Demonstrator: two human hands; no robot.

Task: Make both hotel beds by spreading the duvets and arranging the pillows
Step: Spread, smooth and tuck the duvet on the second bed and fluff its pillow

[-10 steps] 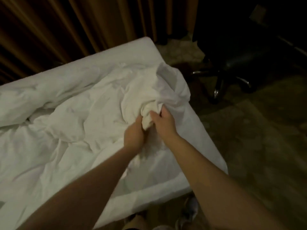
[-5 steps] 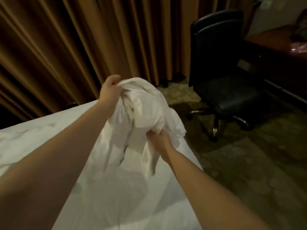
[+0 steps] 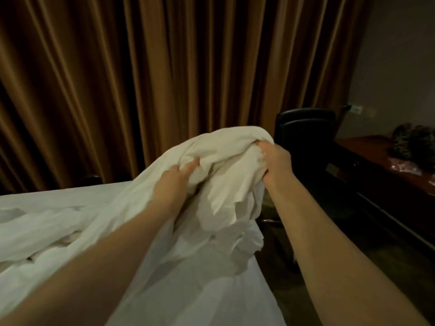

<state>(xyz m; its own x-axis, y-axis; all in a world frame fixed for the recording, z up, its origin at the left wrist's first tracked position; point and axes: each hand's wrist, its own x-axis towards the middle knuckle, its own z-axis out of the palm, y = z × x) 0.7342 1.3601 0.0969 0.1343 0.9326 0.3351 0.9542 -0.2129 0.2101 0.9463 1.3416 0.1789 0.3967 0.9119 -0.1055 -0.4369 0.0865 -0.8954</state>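
Duvet (image 3: 226, 191) held up above the bed (image 3: 58, 196)
The left hand (image 3: 169, 184) and right hand (image 3: 275, 161) each curl their fingers into its bunched folds, over the bed's right edge.

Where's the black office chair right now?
Head view, right of centre: the black padded office chair stands behind the bunched white duvet, between the brown pleated curtain and the dark wooden desk.
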